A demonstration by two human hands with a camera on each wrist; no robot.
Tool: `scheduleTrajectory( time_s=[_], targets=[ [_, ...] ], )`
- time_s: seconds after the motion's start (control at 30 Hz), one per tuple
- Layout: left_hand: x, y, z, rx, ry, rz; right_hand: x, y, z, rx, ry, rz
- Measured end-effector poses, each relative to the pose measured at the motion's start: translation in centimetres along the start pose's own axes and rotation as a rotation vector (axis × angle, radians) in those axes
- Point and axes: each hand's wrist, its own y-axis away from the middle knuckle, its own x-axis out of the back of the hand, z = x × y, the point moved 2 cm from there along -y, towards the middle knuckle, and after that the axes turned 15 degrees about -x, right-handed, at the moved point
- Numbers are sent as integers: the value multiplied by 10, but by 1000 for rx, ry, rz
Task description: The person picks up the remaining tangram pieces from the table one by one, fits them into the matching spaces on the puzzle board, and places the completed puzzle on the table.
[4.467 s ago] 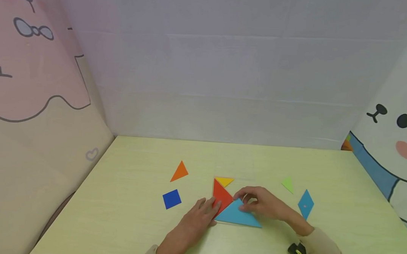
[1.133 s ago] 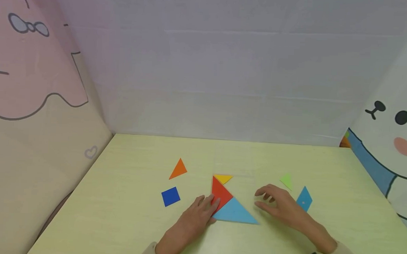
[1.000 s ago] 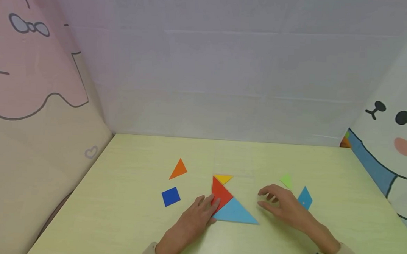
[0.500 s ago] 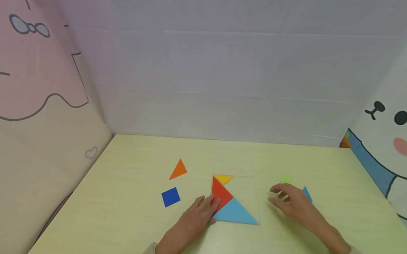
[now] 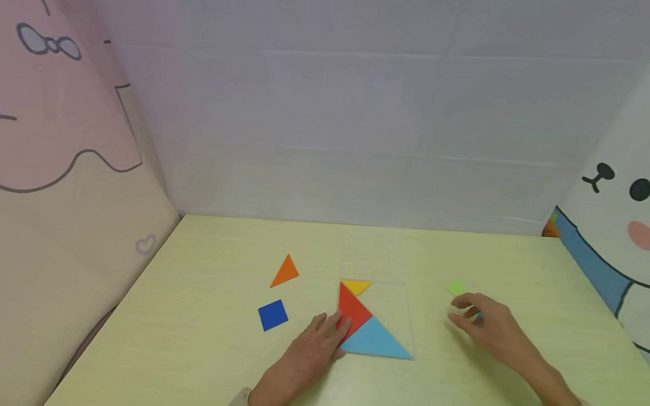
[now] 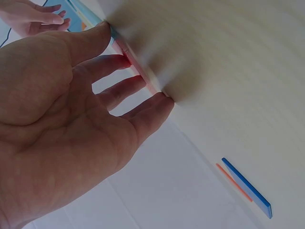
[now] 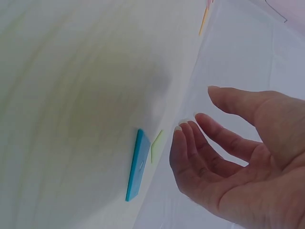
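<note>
My left hand rests its fingertips on the red triangle, its thumb at the near left corner of the light blue triangle. Those two tangram pieces lie edge to edge, with a small yellow triangle against the red one's far side. All three sit within a faint, clear square outline. Loosely bent and holding nothing, my right hand is above the table to the right. It mostly covers a blue parallelogram in the head view. A light green triangle lies just beyond its fingers, partly hidden.
Left of the joined pieces lie an orange triangle and a dark blue square on the pale yellow table. A white sheet hangs behind the table, with printed cartoon panels on both sides.
My right hand let go of the light blue triangle, now flush with the red one, and moved right over the blue parallelogram. My left hand stays on the red triangle.
</note>
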Motion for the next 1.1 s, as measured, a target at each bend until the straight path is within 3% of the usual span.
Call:
scheduleTrajectory(
  time_s=[0.4, 0.7, 1.1],
  targets=[
    [0, -1, 0, 5, 5, -5, 11, -2, 17, -160, 66, -50],
    [-1, 0, 0, 1, 11, -4, 16, -2, 25, -228, 97, -52],
    [0, 1, 1, 2, 8, 11, 22, -6, 39, -321, 114, -129]
  ],
)
